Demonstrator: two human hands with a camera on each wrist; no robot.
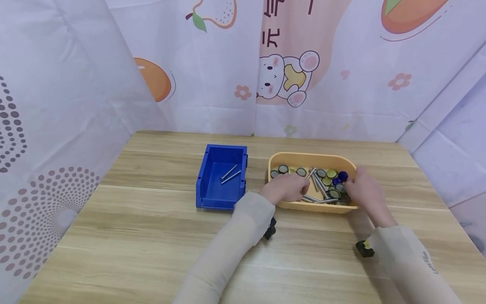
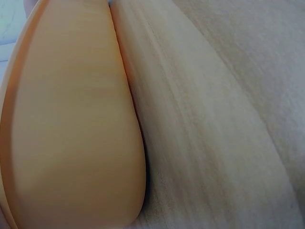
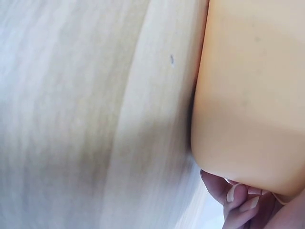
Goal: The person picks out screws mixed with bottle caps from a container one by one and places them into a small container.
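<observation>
An orange bin (image 1: 311,206) holds several silver bolts (image 1: 319,185) and bottle caps (image 1: 334,194), with dark blue pieces (image 1: 343,176) at its right. My left hand (image 1: 286,188) reaches over the bin's front left part, its fingers bent down near the bolts; whether they pinch one is hidden. At the right end my right hand (image 1: 366,190) grips the rim. The right wrist view shows its curled fingers (image 3: 238,202) against the end of the bin (image 3: 252,95). In the left wrist view the bin's outer wall (image 2: 76,114) fills the left side.
Left of the orange bin stands a blue open-front bin (image 1: 220,202) with two bolts (image 1: 230,176) inside. Both stand on a wooden table (image 1: 152,236). A printed curtain (image 1: 212,84) hangs behind the table's back edge.
</observation>
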